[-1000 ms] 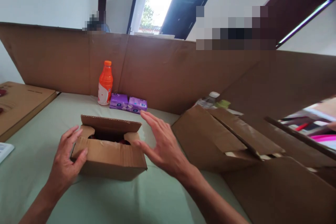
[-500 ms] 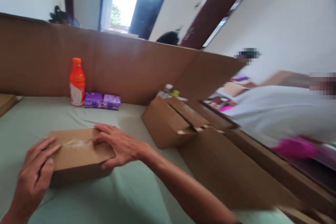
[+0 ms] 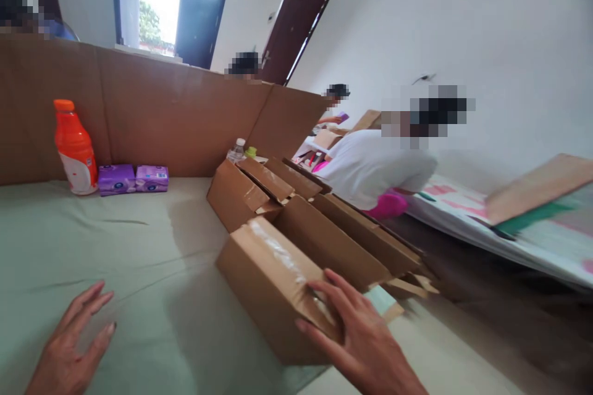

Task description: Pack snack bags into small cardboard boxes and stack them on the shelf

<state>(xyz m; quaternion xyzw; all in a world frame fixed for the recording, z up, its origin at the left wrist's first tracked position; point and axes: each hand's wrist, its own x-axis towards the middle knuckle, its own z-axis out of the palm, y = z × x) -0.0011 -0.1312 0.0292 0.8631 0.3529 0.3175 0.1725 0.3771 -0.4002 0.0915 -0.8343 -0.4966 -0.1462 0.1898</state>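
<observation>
A taped cardboard box (image 3: 259,287) stands on the right part of the pale green cloth (image 3: 139,271). My right hand (image 3: 364,333) grips its near end, with the thumb on the side and the fingers over the top edge. Clear tape runs along the top of the box. My left hand (image 3: 71,345) hovers at the lower left over the cloth, fingers apart, holding nothing. An orange bottle (image 3: 76,148) stands at the back left beside two purple packs (image 3: 117,179) lying against the cardboard wall.
Beyond the held box are another closed carton (image 3: 238,194) and several upright cardboard pieces (image 3: 328,237). A clear bottle (image 3: 237,149) sits behind them. A tall cardboard wall (image 3: 171,111) runs along the back. A person in a white shirt (image 3: 370,163) sits at the right.
My right hand has brought the box from the left over to the right, beside the other cartons. My left hand has let go of it. The view has turned right.
</observation>
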